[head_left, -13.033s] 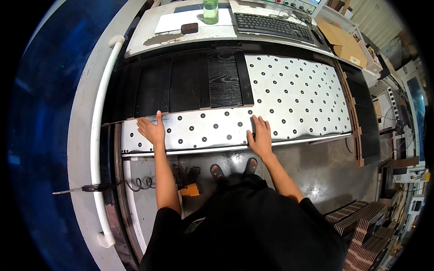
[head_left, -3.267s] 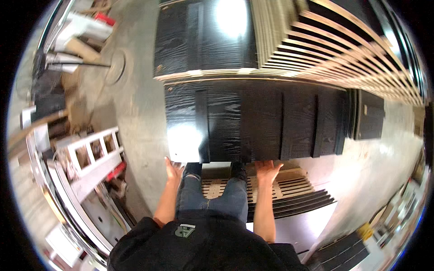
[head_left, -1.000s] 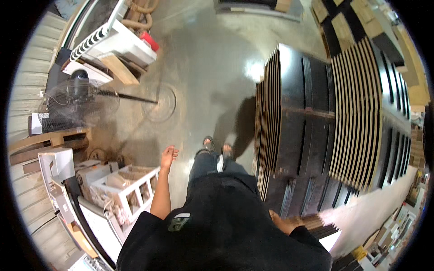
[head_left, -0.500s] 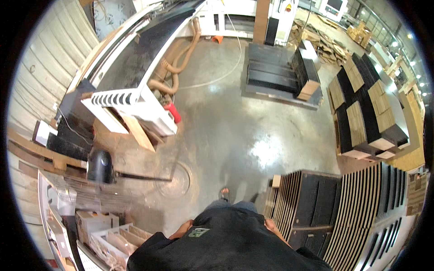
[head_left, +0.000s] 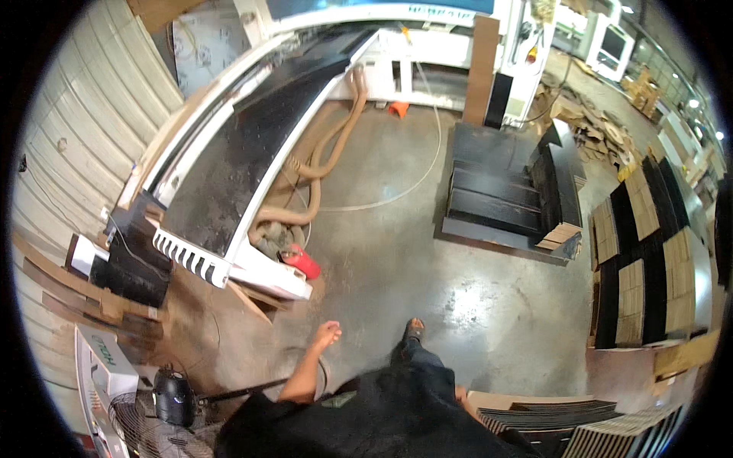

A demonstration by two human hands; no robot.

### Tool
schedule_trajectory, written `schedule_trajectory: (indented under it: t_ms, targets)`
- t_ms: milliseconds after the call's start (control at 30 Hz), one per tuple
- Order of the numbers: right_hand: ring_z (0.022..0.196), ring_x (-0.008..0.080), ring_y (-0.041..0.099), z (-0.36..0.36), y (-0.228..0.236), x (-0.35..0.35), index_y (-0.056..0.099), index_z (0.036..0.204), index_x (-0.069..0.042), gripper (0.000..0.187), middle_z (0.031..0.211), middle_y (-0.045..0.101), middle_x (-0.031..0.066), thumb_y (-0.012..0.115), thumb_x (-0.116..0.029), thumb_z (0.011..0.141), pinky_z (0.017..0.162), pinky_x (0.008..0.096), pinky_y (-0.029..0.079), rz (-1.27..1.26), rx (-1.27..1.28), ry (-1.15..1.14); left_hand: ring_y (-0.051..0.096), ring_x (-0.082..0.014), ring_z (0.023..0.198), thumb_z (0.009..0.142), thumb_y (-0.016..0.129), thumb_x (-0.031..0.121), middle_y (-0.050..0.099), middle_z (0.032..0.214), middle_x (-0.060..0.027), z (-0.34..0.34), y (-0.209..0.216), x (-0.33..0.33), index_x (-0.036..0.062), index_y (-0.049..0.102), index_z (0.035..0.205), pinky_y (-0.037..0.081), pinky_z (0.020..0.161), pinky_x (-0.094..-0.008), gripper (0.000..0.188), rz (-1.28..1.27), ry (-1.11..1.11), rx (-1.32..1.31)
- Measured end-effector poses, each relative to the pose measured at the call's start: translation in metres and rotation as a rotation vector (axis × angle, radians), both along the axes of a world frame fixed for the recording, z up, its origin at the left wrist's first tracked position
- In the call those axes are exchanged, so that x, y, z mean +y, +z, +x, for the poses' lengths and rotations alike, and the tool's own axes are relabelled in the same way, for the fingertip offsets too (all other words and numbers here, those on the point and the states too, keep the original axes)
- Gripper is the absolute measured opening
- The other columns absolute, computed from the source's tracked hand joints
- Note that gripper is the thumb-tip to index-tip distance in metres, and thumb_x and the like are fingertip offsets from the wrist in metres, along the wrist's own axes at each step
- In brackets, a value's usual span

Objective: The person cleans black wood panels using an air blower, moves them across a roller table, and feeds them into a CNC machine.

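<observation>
My left hand (head_left: 327,334) swings out in front of my body over the concrete floor, its fingers curled in; I see nothing held in them. It is nearest to the white machine frame end and a red cylinder (head_left: 303,262) on the floor. My right hand (head_left: 461,395) hangs low at my right side, mostly hidden by my black shirt, so its fingers do not show. Beside it is a stack of dark-faced panels (head_left: 546,416). My sandalled foot (head_left: 414,327) is stepping forward.
A long white machine with a dark bed (head_left: 244,145) runs along the left, with tan hoses (head_left: 328,164) beneath. Ahead right lie black panels on a low platform (head_left: 496,206). Stacked boards (head_left: 649,267) stand at right. A black floor fan (head_left: 174,397) is at lower left.
I have walked forward; the machine, hoses and panel stacks sit nearer in view, and the fan has slid lower. My left hand has swung forward from my side.
</observation>
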State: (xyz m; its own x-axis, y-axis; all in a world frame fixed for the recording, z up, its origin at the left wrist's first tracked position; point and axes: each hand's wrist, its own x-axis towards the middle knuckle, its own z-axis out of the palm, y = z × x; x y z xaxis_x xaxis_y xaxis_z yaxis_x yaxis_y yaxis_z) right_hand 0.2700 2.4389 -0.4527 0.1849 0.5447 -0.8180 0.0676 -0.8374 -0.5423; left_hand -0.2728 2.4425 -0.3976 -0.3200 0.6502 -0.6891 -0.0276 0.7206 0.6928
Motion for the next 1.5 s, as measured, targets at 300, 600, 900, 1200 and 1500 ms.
schedule_trajectory:
  t_ms: [300, 600, 900, 1200, 1500]
  targets:
    - [0.072, 0.0210, 0.069, -0.056, 0.056, 0.363, 0.062, 0.117, -0.008, 0.032, 0.091, 0.072, 0.0090, 0.052, -0.031, 0.096, 0.061, 0.0353, 0.055, 0.051, 0.073, 0.236, 0.058, -0.0124, 0.063, 0.096, 0.057, 0.036, 0.067, 0.083, -0.0016, 0.012, 0.018, 0.115, 0.0107, 0.066, 0.110, 0.046, 0.055, -0.0288, 0.030, -0.174, 0.155, -0.073]
    - [0.082, 0.0228, 0.070, -0.158, 0.075, 0.589, 0.062, 0.124, -0.004, 0.045, 0.100, 0.072, 0.0124, 0.056, -0.041, 0.097, 0.071, 0.0347, 0.056, 0.178, 0.062, 0.348, 0.051, -0.0129, 0.056, 0.096, 0.054, 0.042, 0.063, 0.080, -0.0007, -0.044, -0.047, 0.227, 0.0137, 0.068, 0.099, 0.038, 0.047, -0.0298, 0.032, -0.383, 0.103, -0.317]
    - [0.085, 0.0213, 0.066, -0.236, 0.057, 0.729, 0.068, 0.113, 0.005, 0.031, 0.096, 0.072, 0.0097, 0.055, -0.019, 0.097, 0.079, 0.0331, 0.053, 0.256, 0.147, 0.612, 0.052, -0.0059, 0.063, 0.097, 0.060, 0.035, 0.061, 0.079, 0.0036, -0.260, 0.004, 0.544, 0.0112, 0.064, 0.104, 0.041, 0.054, -0.0213, 0.025, 0.035, 0.508, -0.227]
    - [0.083, 0.0196, 0.066, -0.295, 0.030, 0.970, 0.069, 0.110, 0.004, 0.037, 0.097, 0.071, 0.0095, 0.055, -0.027, 0.097, 0.073, 0.0318, 0.053, 0.336, 0.135, 0.781, 0.061, -0.0102, 0.067, 0.095, 0.060, 0.023, 0.067, 0.087, -0.0020, -0.300, -0.005, 0.742, 0.0100, 0.063, 0.114, 0.045, 0.048, -0.0266, 0.024, -0.074, 0.491, -0.066]
    - [0.088, 0.0221, 0.068, -0.402, 0.106, 1.354, 0.057, 0.132, -0.002, 0.045, 0.104, 0.070, 0.0121, 0.050, -0.035, 0.102, 0.073, 0.0357, 0.055, 0.184, -0.028, 0.423, 0.054, -0.0093, 0.062, 0.097, 0.057, 0.029, 0.066, 0.085, 0.0013, -0.248, -0.006, 0.916, 0.0143, 0.066, 0.110, 0.043, 0.053, -0.0255, 0.021, -0.242, 0.296, -0.299]
